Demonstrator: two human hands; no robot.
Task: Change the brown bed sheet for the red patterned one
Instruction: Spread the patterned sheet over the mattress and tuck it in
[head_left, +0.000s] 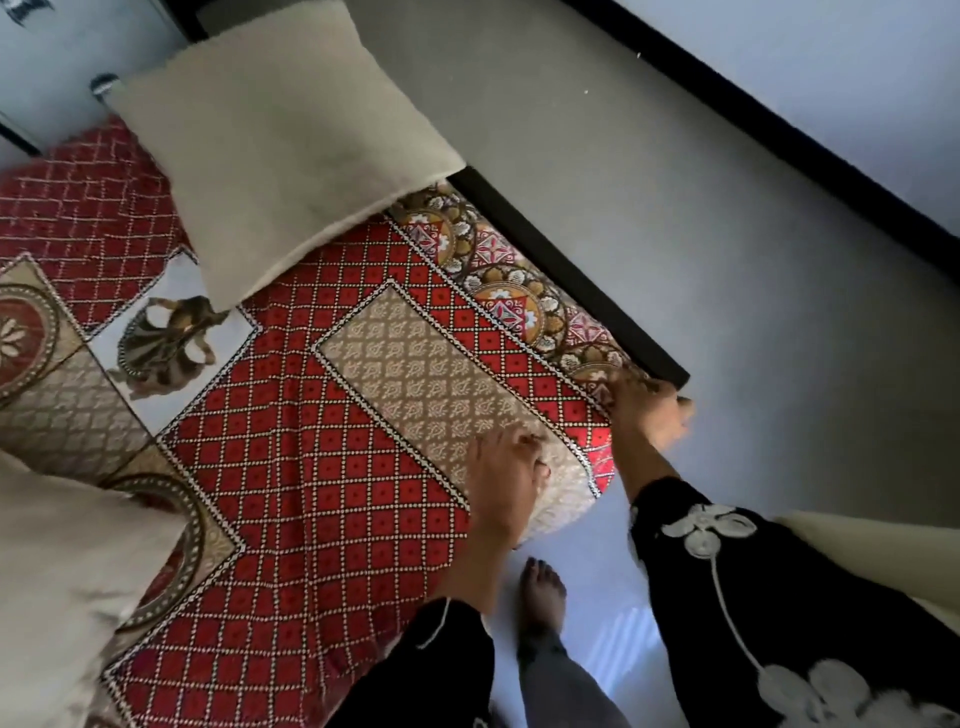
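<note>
The red patterned sheet (332, 467) is lying spread over the bed, and the corner is getting tucked. The left hand (506, 470) is pressing down, fingers laid loosely flat and pinning the cloth, while the right hand (652, 413) is gripping the hem beside the black bed frame (571, 280). The smart play looks like pulling it taut before pushing it under.

- Red patterned cloth bed sheet (322, 467): under the left hand (506, 480) fingers (530, 448).
- Beige rectangular fabric pillow (280, 140): on it, well beyond them.
- Black straight bed rail (571, 280): just beside right hand (652, 418) fingers (631, 388).
</note>
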